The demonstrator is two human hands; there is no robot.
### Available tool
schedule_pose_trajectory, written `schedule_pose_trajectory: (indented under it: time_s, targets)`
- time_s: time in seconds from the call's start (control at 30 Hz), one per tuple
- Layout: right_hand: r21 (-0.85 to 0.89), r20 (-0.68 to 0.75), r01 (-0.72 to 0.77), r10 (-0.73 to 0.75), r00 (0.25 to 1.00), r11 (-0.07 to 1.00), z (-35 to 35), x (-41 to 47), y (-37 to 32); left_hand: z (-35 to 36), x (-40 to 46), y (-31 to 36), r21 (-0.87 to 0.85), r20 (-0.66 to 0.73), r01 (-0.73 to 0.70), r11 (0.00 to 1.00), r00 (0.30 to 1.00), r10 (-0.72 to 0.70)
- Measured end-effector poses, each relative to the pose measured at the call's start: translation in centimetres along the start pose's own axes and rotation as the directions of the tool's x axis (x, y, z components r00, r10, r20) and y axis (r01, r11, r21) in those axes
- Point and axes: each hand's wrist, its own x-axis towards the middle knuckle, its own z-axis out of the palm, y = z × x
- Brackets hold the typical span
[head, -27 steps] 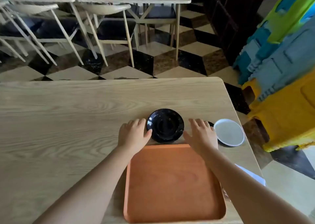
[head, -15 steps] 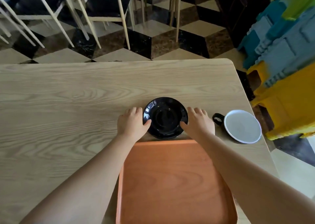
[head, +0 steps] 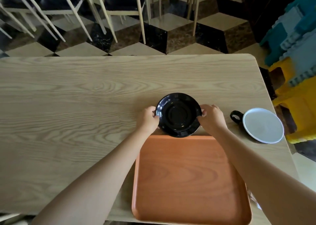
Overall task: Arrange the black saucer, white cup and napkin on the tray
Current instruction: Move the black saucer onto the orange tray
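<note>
Though gripped, saucer [head: 177,115] (tray [head: 188,182] bare)

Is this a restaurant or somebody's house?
Probably a café or small restaurant, though I can't be sure. Several matching chairs stand at other tables on a checkered tile floor, and an orange serving tray lies on the wooden table.
</note>
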Motion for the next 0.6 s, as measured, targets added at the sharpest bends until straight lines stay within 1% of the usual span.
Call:
schedule_pose_trajectory:
  time_s: [0.1,0.2,0.27,0.33,0.43,0.53,0.6]
  targets:
    - [0.146,0.013,-0.011,0.009,1.0,0.989,-0.4,-1.5,-0.6,-1.8,-2.5,-0.6,-0.181,0.043,0.044,0.982,0.998,-0.037]
    - [0.294,0.06,-0.017,0.0,0.998,0.956,0.0,-4.4,-0.7,-3.7,-5.5,-2.4,-0.268,0.072,0.086,0.959,0.995,-0.069]
    - [0.399,0.106,-0.027,-0.017,0.994,0.916,1.0,-6.6,-0.4,-4.6,-7.5,-3.7,-0.253,0.035,0.09,0.963,0.996,-0.084]
    - [0.443,0.109,-0.043,-0.006,0.994,0.895,2.4,-8.5,0.0,-4.8,-9.2,-4.9,-0.223,0.007,0.084,0.971,0.996,-0.084]
    - [0.464,0.116,-0.08,0.03,0.993,0.882,4.1,-10.8,0.6,-4.9,-10.8,-6.4,-0.16,-0.027,0.068,0.985,0.997,-0.074]
    - [0.484,0.126,-0.104,0.049,0.991,0.869,4.9,-12.0,0.9,-4.9,-11.9,-7.3,-0.08,-0.022,0.028,0.996,0.999,-0.03]
    - [0.472,0.129,-0.113,0.058,0.99,0.874,5.1,-12.2,0.9,-4.8,-12.2,-7.7,-0.064,-0.021,0.029,0.998,0.999,-0.03]
